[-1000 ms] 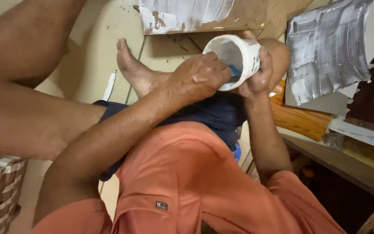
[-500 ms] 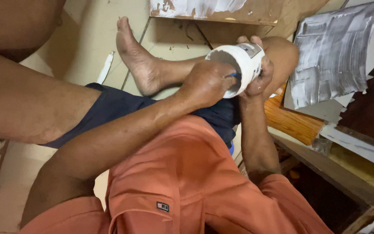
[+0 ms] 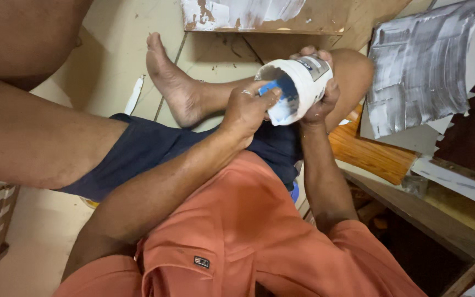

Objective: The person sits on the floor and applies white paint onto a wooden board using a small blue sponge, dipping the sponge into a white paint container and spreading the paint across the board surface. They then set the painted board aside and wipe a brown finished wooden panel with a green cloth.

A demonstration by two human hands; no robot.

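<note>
Pale floor under you, a wooden board [image 3: 259, 16] smeared with white paint up top, a grey-brushed sheet [image 3: 424, 77] off to the right. Your right hand [image 3: 320, 104] wraps tight round the white plastic tub [image 3: 303, 82], tipped over your knee with its mouth facing you. Inside, white paste coats the walls. Your left hand [image 3: 246, 110] pinches a small blue scraper [image 3: 281, 91] at the rim, its tip buried in paste. The tub's bottom is hidden.
</note>
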